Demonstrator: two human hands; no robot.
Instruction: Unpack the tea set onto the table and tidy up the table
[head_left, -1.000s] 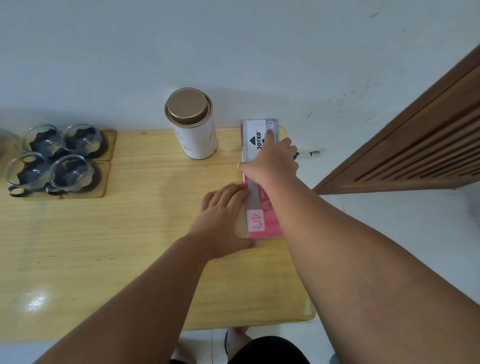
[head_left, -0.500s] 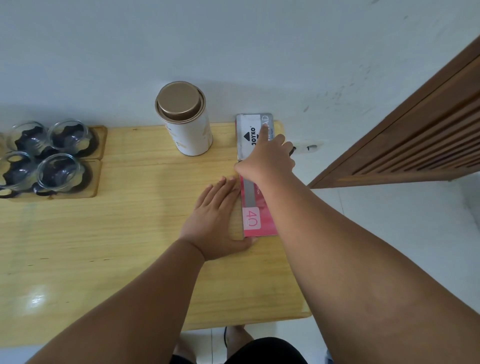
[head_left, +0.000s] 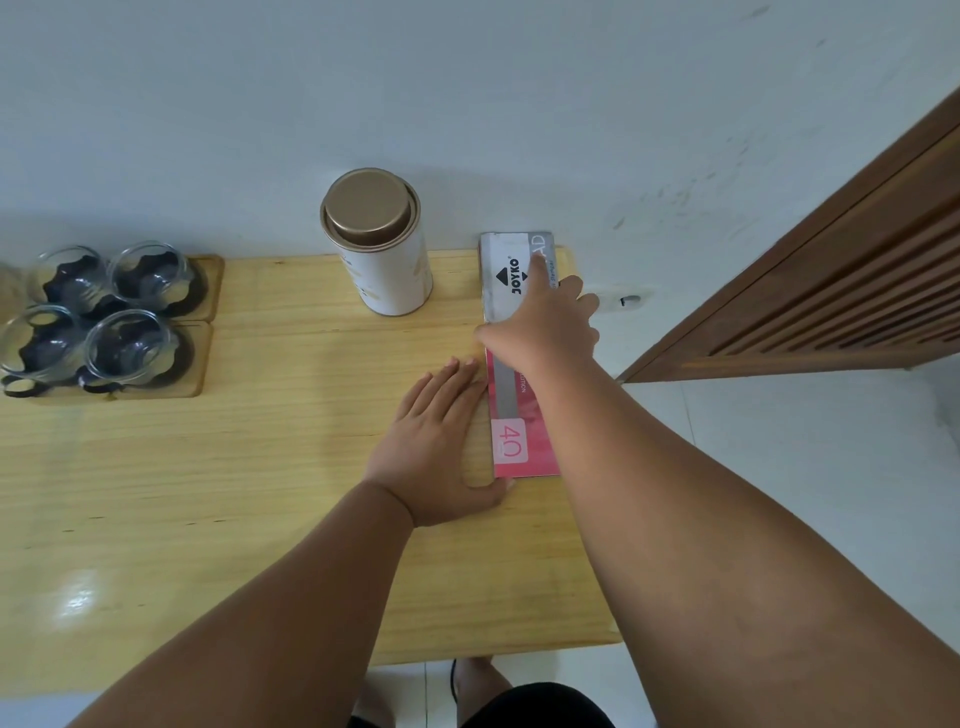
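Left hand (head_left: 441, 441) beside, right hand (head_left: 545, 332) atop pink packet (head_left: 511, 447)

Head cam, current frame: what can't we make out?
All in the head view.
Pink pack: its middle print is hidden under the right hand; gripping or only pressing, cannot tell.
Pale object at far left: cut off by the frame edge.
White tin: label too small to read.
Dark item on the wall: too small to identify.
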